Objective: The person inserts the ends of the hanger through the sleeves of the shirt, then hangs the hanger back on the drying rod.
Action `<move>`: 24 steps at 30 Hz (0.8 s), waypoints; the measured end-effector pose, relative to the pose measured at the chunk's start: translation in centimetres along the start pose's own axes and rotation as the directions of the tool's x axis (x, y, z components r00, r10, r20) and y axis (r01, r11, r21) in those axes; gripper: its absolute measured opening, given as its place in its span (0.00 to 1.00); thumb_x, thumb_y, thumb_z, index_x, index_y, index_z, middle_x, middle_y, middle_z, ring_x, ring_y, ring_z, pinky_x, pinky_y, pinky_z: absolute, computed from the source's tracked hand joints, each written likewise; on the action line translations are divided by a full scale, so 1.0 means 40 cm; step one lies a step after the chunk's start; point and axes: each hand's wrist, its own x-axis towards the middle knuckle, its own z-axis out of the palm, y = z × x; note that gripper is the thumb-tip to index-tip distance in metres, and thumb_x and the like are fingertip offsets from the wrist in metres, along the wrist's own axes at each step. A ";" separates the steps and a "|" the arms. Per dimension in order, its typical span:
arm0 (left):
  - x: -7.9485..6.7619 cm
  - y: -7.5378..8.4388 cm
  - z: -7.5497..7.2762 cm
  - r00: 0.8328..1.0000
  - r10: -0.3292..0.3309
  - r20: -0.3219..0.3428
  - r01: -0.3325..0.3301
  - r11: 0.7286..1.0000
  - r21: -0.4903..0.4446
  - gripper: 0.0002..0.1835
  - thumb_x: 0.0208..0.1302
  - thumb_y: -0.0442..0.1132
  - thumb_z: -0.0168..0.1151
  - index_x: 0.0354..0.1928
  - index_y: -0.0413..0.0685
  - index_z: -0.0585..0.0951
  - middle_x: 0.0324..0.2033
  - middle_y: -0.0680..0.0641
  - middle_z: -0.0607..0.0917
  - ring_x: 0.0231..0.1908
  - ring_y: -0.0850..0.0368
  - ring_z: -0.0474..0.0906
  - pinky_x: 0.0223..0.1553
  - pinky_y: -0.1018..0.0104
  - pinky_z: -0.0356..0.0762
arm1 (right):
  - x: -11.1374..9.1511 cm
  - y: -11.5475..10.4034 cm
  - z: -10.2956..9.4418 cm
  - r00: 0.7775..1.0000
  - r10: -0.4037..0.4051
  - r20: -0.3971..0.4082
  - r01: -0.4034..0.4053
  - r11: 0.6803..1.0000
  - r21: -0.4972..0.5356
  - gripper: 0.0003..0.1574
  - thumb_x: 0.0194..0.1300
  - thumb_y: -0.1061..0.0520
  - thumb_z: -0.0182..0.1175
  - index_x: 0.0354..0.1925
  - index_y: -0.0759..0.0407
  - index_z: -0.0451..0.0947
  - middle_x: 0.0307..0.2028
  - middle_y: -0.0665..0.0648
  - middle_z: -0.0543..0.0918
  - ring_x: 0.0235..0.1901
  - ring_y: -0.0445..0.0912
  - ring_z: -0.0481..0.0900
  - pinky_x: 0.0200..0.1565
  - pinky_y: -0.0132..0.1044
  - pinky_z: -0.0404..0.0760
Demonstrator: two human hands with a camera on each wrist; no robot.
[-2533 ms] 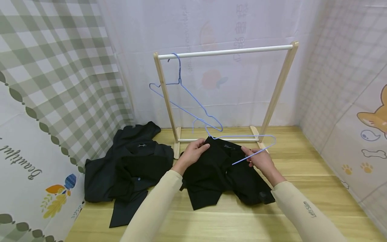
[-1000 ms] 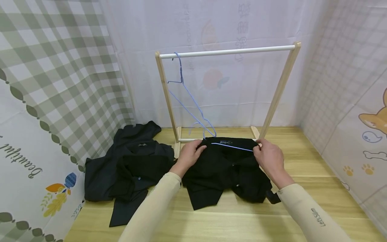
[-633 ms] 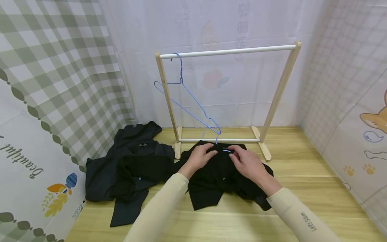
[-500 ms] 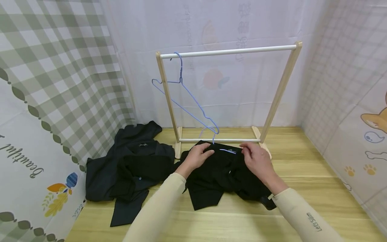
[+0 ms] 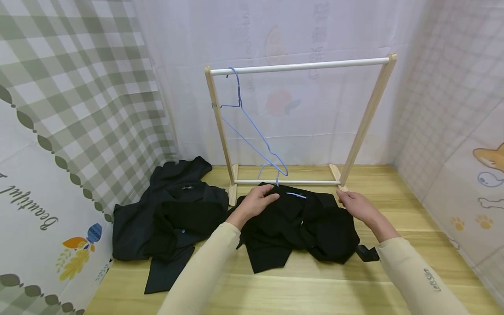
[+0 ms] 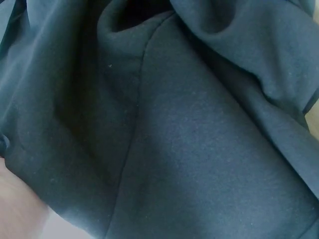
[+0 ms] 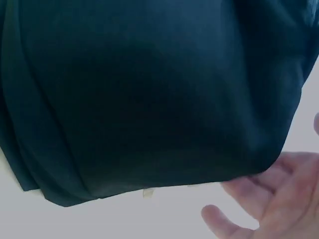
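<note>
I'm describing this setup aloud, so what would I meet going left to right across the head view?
Leaf print, crumpled dark clothing, left hand, exposed blue hanger strip, right hand, paw prints.

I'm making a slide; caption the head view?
Left hand on a black garment, a blue hanger hanging from the rack behind.

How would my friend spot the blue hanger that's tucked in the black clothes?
Find the clothes rack, then the black garment in front of it, at the person's left hand. The blue wire hanger is mostly hidden in there, hook poking out toward the rack. The other blue hanger dangles bare from the rack's white rail.
</note>
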 end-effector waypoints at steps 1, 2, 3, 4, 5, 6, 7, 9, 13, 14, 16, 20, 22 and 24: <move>0.001 0.000 0.001 1.000 -0.001 -0.001 0.001 1.000 -0.005 0.09 0.76 0.44 0.54 0.44 0.48 0.80 0.41 0.48 0.81 0.44 0.54 0.76 0.47 0.60 0.72 | 0.000 0.003 -0.003 1.000 0.014 0.019 -0.014 1.000 0.010 0.43 0.81 0.41 0.34 0.65 0.82 0.63 0.61 0.80 0.69 0.62 0.74 0.64 0.59 0.65 0.66; 0.001 0.001 0.001 1.000 -0.006 -0.005 0.006 1.000 -0.011 0.10 0.76 0.44 0.54 0.47 0.49 0.81 0.44 0.49 0.82 0.48 0.55 0.77 0.50 0.60 0.73 | 0.000 0.006 -0.005 0.999 0.020 0.036 -0.021 1.000 0.019 0.44 0.81 0.40 0.35 0.65 0.81 0.64 0.61 0.80 0.69 0.63 0.74 0.63 0.59 0.65 0.66; 0.001 0.000 0.001 1.000 -0.013 -0.010 0.013 1.000 -0.019 0.11 0.76 0.44 0.54 0.50 0.50 0.81 0.48 0.50 0.82 0.51 0.56 0.77 0.53 0.59 0.73 | 0.001 0.008 -0.006 0.999 0.020 0.045 -0.021 0.999 0.039 0.43 0.81 0.40 0.38 0.64 0.81 0.65 0.61 0.80 0.69 0.63 0.73 0.64 0.60 0.65 0.66; 0.001 0.000 0.001 1.000 -0.021 -0.015 0.021 0.999 -0.027 0.12 0.76 0.44 0.54 0.53 0.50 0.81 0.50 0.50 0.82 0.53 0.55 0.77 0.55 0.58 0.73 | 0.001 0.010 -0.006 0.999 0.016 0.044 -0.018 0.998 0.061 0.41 0.80 0.41 0.41 0.64 0.79 0.66 0.61 0.79 0.70 0.63 0.72 0.65 0.59 0.64 0.67; 0.001 0.000 0.001 0.999 -0.032 -0.021 0.031 0.999 -0.035 0.13 0.76 0.45 0.53 0.56 0.51 0.81 0.53 0.50 0.82 0.56 0.55 0.76 0.57 0.57 0.72 | 0.002 0.012 -0.007 0.999 0.006 0.035 -0.009 0.996 0.092 0.40 0.79 0.42 0.44 0.64 0.78 0.67 0.59 0.78 0.72 0.61 0.71 0.67 0.59 0.62 0.68; 0.001 0.000 0.001 0.999 -0.038 -0.025 0.036 0.998 -0.046 0.14 0.77 0.45 0.53 0.57 0.50 0.80 0.54 0.50 0.82 0.56 0.55 0.76 0.58 0.56 0.72 | 0.003 0.015 -0.007 1.000 -0.007 0.018 0.004 0.992 0.125 0.37 0.79 0.43 0.47 0.62 0.76 0.69 0.56 0.76 0.75 0.58 0.68 0.70 0.57 0.59 0.71; 0.003 -0.001 0.002 0.999 -0.043 -0.032 0.041 0.998 -0.056 0.15 0.77 0.45 0.53 0.58 0.50 0.80 0.53 0.50 0.82 0.56 0.55 0.76 0.58 0.56 0.73 | 0.003 0.017 -0.007 1.000 -0.024 -0.003 0.024 0.988 0.152 0.33 0.78 0.45 0.49 0.59 0.75 0.72 0.52 0.73 0.77 0.54 0.64 0.73 0.54 0.54 0.73; 0.004 -0.003 0.002 0.997 -0.054 -0.051 0.050 0.996 -0.077 0.15 0.77 0.45 0.52 0.57 0.50 0.80 0.51 0.51 0.83 0.53 0.55 0.78 0.56 0.57 0.74 | 0.004 0.019 -0.009 0.997 -0.064 -0.050 0.072 0.978 0.196 0.25 0.76 0.49 0.54 0.51 0.72 0.74 0.40 0.65 0.78 0.44 0.55 0.74 0.46 0.44 0.73; 0.007 0.000 0.005 0.995 -0.072 -0.064 0.063 0.989 -0.133 0.13 0.77 0.45 0.53 0.51 0.47 0.81 0.42 0.50 0.84 0.43 0.56 0.79 0.49 0.58 0.76 | -0.001 0.017 -0.014 0.986 -0.153 -0.067 0.164 0.964 0.210 0.15 0.74 0.54 0.58 0.39 0.68 0.74 0.28 0.52 0.72 0.31 0.44 0.69 0.34 0.36 0.68; 0.007 0.002 0.005 0.995 -0.076 -0.064 0.066 0.987 -0.147 0.12 0.77 0.44 0.53 0.51 0.46 0.81 0.42 0.50 0.84 0.42 0.56 0.79 0.49 0.58 0.76 | -0.002 0.014 -0.014 0.983 -0.174 -0.064 0.184 0.962 0.201 0.14 0.74 0.55 0.58 0.37 0.67 0.74 0.27 0.52 0.72 0.30 0.43 0.69 0.34 0.35 0.68; 0.008 0.006 0.008 0.996 -0.074 -0.058 0.063 0.985 -0.162 0.13 0.77 0.43 0.53 0.52 0.45 0.81 0.42 0.49 0.84 0.42 0.56 0.79 0.49 0.58 0.76 | -0.004 0.007 -0.010 0.977 -0.206 -0.059 0.213 0.960 0.179 0.13 0.73 0.56 0.58 0.35 0.65 0.75 0.26 0.51 0.70 0.29 0.42 0.68 0.32 0.35 0.68; 0.012 0.016 0.016 0.999 -0.037 -0.038 0.031 0.989 -0.147 0.13 0.77 0.42 0.52 0.54 0.46 0.80 0.46 0.50 0.83 0.47 0.58 0.78 0.52 0.60 0.74 | -0.001 -0.012 0.013 0.965 -0.251 -0.073 0.257 0.962 0.095 0.15 0.72 0.54 0.60 0.28 0.59 0.73 0.22 0.49 0.64 0.26 0.42 0.65 0.29 0.35 0.64; 0.014 0.023 0.020 1.000 -0.017 -0.022 0.014 0.992 -0.124 0.13 0.77 0.43 0.53 0.53 0.46 0.81 0.47 0.49 0.83 0.48 0.56 0.78 0.52 0.59 0.74 | 0.000 -0.021 0.028 0.960 -0.264 -0.091 0.269 0.962 0.045 0.18 0.72 0.53 0.60 0.25 0.56 0.71 0.21 0.48 0.61 0.23 0.42 0.63 0.28 0.36 0.62; 0.015 0.026 0.023 1.000 -0.018 -0.024 0.016 0.996 -0.088 0.14 0.76 0.44 0.54 0.53 0.46 0.81 0.48 0.48 0.83 0.49 0.54 0.78 0.52 0.58 0.75 | 0.001 -0.027 0.040 0.952 -0.277 -0.127 0.278 0.961 -0.010 0.18 0.72 0.53 0.61 0.25 0.55 0.70 0.20 0.48 0.61 0.24 0.43 0.64 0.29 0.37 0.63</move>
